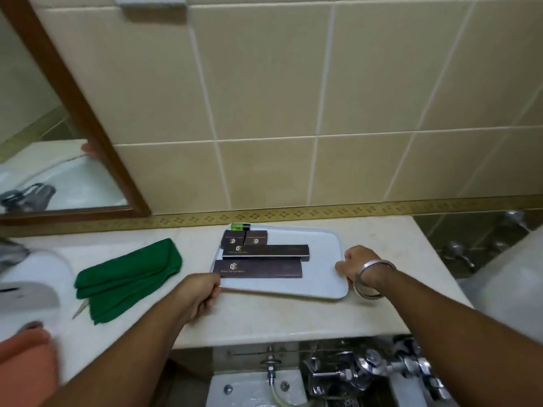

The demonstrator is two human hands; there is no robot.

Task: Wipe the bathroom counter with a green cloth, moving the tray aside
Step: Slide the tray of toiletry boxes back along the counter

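A white tray [320, 248] lies on the beige counter [293, 321] near the tiled wall. It carries several dark brown boxes [258, 269] and a small green bottle [239, 227] at its far edge. My left hand [202, 292] grips the tray's near left corner. My right hand [360, 264], a metal bangle on its wrist, grips the tray's right edge. A folded green cloth [126, 280] rests on the counter to the left of the tray, with neither hand touching it.
A white sink basin [32, 277] sits at the left with an orange cloth [26, 353] at its front. A wood-framed mirror [44, 127] hangs above it. Chrome taps and pipes [367, 371] sit below the counter's front edge. Wall valves [461, 254] are at the right.
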